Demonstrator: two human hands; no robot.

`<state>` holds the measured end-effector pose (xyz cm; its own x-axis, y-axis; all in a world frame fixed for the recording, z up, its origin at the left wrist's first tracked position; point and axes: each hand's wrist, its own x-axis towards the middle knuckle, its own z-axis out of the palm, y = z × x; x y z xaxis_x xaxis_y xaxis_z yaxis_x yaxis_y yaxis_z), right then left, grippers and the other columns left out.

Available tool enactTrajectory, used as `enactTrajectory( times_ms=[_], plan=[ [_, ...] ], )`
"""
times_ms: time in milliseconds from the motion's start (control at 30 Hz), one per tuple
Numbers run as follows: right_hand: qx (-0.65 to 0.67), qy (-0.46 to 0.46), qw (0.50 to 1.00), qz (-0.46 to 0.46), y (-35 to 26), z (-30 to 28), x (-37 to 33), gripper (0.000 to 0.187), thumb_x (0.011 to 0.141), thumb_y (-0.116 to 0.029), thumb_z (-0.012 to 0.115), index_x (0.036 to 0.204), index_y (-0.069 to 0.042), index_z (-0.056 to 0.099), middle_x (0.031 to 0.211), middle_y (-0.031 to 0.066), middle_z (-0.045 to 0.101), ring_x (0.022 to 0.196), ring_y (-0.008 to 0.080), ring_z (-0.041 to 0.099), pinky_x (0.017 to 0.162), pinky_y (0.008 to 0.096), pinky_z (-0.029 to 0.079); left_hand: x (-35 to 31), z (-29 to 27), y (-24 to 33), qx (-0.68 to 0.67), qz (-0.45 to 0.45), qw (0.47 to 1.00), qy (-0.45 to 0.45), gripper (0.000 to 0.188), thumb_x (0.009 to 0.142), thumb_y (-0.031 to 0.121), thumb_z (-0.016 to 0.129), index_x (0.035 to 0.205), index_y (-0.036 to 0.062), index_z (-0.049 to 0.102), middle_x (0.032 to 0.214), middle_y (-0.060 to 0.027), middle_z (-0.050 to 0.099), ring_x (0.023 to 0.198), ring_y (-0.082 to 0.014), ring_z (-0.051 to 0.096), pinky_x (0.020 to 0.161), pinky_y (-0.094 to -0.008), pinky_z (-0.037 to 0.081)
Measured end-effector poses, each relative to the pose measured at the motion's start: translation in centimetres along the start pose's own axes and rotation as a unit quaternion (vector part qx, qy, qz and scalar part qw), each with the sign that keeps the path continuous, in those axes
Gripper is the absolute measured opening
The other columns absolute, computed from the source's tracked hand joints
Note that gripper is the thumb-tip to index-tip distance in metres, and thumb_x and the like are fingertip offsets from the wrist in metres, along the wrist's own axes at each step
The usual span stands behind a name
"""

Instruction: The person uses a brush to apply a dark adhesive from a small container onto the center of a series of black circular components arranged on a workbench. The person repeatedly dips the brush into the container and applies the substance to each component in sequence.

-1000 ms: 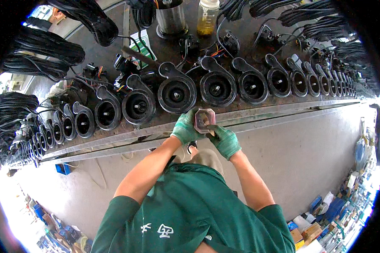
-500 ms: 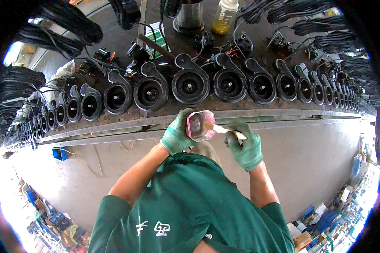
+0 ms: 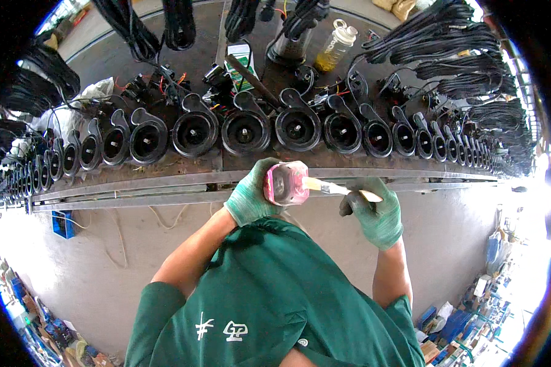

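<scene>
My left hand (image 3: 254,194), in a green glove with dark fingertips, is closed around a small clear container (image 3: 287,183) with pink edges. In my gloved right hand (image 3: 376,211) is a paintbrush (image 3: 333,188), gripped by its pale handle. The brush's bristles point left and meet the container's right rim; whether they touch it I cannot tell. Both hands are in front of the bench edge. Just beyond them stands a long row of round black housings (image 3: 297,129), each with a curved arm and a small metal shaft at its centre.
Bundled black cables (image 3: 428,37) and wired parts lie behind the row. Further back are a bottle of yellow liquid (image 3: 337,46), a metal cylinder (image 3: 288,49), a dark rod (image 3: 251,79) and a green-white packet (image 3: 240,64). A metal rail (image 3: 165,192) edges the bench; a blue crate (image 3: 62,225) sits below.
My right hand has moved right with the brush, drawing its bristles from inside the container to the rim. The view has shifted, so the bench row appears lower and further left.
</scene>
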<state>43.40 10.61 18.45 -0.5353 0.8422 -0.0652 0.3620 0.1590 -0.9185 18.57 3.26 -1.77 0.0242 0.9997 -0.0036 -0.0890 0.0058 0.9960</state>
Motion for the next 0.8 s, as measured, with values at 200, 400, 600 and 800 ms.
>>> enactTrajectory(
  times_ms=[200, 400, 600, 800],
  plan=[
    [-0.044, -0.04, 0.996, -0.068, 0.2, 2.3, 0.8, 0.014, 0.087, 0.002, 0.069, 0.1, -0.002, 0.068, 0.08, 0.0068, 0.07, 0.072, 0.0144, 0.066, 0.066, 0.0307, 0.053, -1.6, -0.9, 3.3, 0.065, 0.068, 0.996, 0.002, 0.098, 0.071, 0.009, 0.095, 0.148, 0.0118, 0.035, 0.139, -0.006, 0.059, 0.123, -0.0184, 0.061, 0.112, -0.0371, 0.047],
    [-0.11, -0.065, 0.991, -0.032, -1.4, 2.1, 1.0, 0.013, 0.085, -0.003, 0.076, 0.098, -0.005, 0.072, 0.085, 0.0068, 0.072, 0.076, 0.0164, 0.068, 0.071, 0.032, 0.055, -2.6, -2.5, 3.2, 0.04, 0.072, 0.997, 0.002, 0.106, 0.066, 0.014, 0.099, 0.149, 0.0098, 0.033, 0.139, -0.0084, 0.058, 0.124, -0.0199, 0.06, 0.11, -0.0375, 0.049],
    [-0.073, -0.075, 0.994, 0.009, -3.7, 2.0, 1.3, 0.015, 0.092, -0.005, 0.069, 0.105, 0.002, 0.07, 0.082, 0.0083, 0.072, 0.075, 0.0162, 0.069, 0.068, 0.0306, 0.056, -3.3, -3.7, 4.4, 0.043, 0.077, 0.996, 0.007, 0.11, 0.064, 0.016, 0.1, 0.15, 0.0076, 0.032, 0.142, -0.0096, 0.055, 0.128, -0.0198, 0.057, 0.113, -0.0387, 0.046],
    [0.012, -0.105, 0.992, 0.063, -3.0, 3.9, 2.5, 0.023, 0.097, -0.009, 0.065, 0.115, 0.005, 0.066, 0.083, 0.011, 0.073, 0.073, 0.0184, 0.071, 0.067, 0.0323, 0.058, -2.9, -4.1, 4.5, 0.041, 0.087, 0.995, 0.0, 0.108, 0.064, 0.018, 0.1, 0.149, 0.0072, 0.033, 0.141, -0.0099, 0.057, 0.129, -0.0208, 0.057, 0.112, -0.0391, 0.047]
  ],
)
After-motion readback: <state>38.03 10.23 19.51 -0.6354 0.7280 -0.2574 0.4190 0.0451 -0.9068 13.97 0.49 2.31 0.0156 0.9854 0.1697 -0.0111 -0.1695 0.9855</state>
